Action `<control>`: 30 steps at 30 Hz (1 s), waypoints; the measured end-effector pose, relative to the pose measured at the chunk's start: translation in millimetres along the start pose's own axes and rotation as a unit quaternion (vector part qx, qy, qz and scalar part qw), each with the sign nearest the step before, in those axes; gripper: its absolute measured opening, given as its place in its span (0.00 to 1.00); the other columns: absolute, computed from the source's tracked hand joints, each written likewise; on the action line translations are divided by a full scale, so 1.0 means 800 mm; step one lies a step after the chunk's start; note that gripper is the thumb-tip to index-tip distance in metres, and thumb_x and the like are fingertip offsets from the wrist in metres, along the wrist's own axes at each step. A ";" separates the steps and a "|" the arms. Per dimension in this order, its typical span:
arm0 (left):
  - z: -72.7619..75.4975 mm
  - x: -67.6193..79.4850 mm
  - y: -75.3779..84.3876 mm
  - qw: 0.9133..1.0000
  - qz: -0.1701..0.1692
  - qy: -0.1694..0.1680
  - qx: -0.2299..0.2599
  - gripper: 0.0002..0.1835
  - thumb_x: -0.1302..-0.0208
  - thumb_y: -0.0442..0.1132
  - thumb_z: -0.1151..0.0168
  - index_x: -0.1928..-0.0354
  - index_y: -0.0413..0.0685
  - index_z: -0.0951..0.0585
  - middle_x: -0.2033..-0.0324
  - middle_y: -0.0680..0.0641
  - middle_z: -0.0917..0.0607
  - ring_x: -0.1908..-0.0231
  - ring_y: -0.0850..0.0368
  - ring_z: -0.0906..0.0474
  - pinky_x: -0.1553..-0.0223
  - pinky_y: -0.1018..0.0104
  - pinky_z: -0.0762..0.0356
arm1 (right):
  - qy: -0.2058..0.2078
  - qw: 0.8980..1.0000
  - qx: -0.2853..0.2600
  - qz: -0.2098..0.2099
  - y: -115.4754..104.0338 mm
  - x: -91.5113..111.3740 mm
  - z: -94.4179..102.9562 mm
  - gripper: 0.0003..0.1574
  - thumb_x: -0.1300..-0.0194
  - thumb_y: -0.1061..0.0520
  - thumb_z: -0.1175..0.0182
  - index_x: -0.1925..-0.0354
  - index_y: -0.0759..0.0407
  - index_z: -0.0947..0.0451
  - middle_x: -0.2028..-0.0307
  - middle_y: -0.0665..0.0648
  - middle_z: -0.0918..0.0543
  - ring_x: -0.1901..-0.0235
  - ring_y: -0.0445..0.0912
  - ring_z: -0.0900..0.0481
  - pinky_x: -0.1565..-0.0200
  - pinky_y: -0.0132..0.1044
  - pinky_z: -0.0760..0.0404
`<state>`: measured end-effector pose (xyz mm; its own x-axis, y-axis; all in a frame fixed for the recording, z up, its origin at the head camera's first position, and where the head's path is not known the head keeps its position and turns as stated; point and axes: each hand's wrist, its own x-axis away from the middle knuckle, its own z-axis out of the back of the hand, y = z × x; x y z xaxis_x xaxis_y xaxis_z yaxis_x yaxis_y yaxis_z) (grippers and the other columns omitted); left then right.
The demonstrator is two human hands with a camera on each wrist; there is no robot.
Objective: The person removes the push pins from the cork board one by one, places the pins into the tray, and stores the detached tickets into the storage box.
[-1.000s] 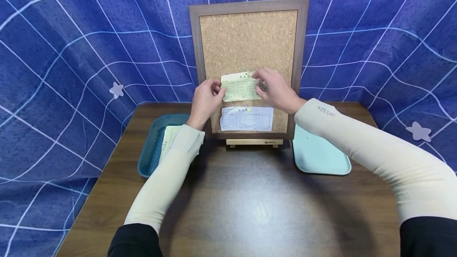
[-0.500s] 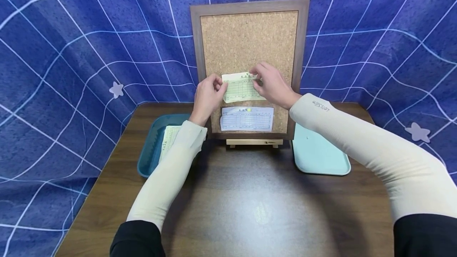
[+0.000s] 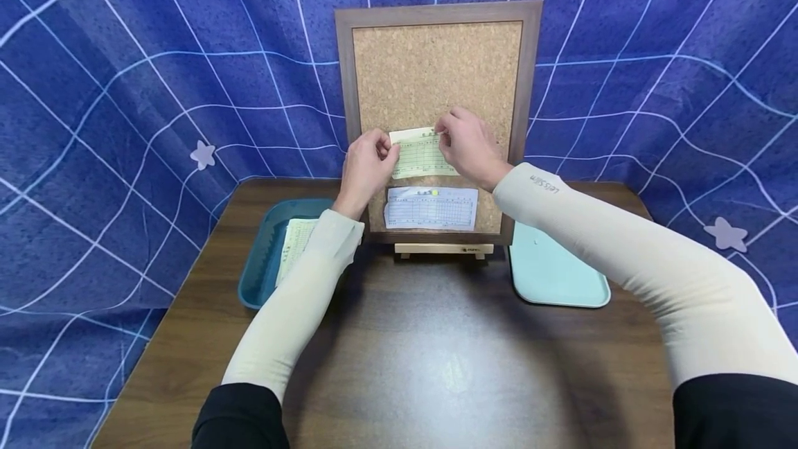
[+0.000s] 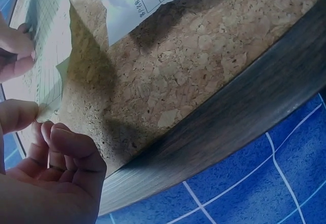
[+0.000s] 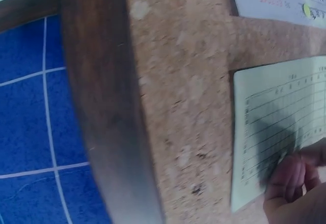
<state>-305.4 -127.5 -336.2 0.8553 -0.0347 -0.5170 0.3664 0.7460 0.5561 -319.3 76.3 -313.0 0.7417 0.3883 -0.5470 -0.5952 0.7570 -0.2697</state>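
Note:
A light green printed form [image 3: 420, 158] lies against the framed cork board [image 3: 436, 75], above a bluish-white form [image 3: 431, 208] fixed with a yellow pushpin [image 3: 435, 192]. My left hand [image 3: 368, 165] pinches the green form's left edge between thumb and finger; in the left wrist view, that hand [image 4: 56, 163] is at the paper's corner. Bent fingertips of my right hand [image 3: 470, 144] meet at the form's upper middle. In the right wrist view this hand [image 5: 295, 188] is bunched over the sheet, hiding whatever is between the fingertips.
A dark teal basket [image 3: 252, 276] with more green forms [image 3: 293, 248] stands left, partly behind the left sleeve. On the right lies a pale turquoise tray [image 3: 561, 276] with a tiny item on it. A small wooden stand [image 3: 444, 249] supports the board.
My right hand has moved left and slightly up, from the form's right part to its upper middle. The left hand keeps its pinch on the left edge, nearly still.

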 end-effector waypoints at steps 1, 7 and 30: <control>0.000 0.000 0.000 1.000 -0.003 0.001 0.000 0.08 0.39 0.42 0.39 0.72 0.49 0.26 0.74 0.52 0.23 0.71 0.58 0.28 0.67 0.62 0.33 | 0.001 1.000 0.000 -0.009 -0.002 0.000 -0.001 0.08 0.40 0.67 0.46 0.62 0.63 0.22 0.64 0.55 0.26 0.65 0.47 0.27 0.62 0.38 0.27; 0.000 0.000 0.002 1.000 -0.009 0.002 0.001 0.08 0.39 0.43 0.39 0.73 0.49 0.26 0.73 0.52 0.23 0.71 0.58 0.28 0.68 0.63 0.32 | 0.002 0.998 0.003 -0.055 -0.010 -0.002 -0.004 0.04 0.39 0.66 0.45 0.66 0.61 0.23 0.67 0.53 0.28 0.67 0.46 0.28 0.65 0.38 0.28; 0.005 0.003 0.008 1.000 -0.011 -0.003 -0.007 0.05 0.36 0.39 0.40 0.67 0.48 0.26 0.74 0.53 0.22 0.74 0.57 0.27 0.72 0.62 0.33 | 0.030 0.999 -0.023 -0.008 0.000 -0.004 -0.010 0.03 0.43 0.66 0.43 0.70 0.60 0.27 0.68 0.54 0.26 0.69 0.46 0.27 0.65 0.37 0.27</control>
<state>-299.3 -125.6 -331.1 0.8495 -0.0556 -0.5246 0.3799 0.7545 0.5352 -323.9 70.9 -317.5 0.7324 0.3431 -0.5880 -0.5976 0.7379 -0.3138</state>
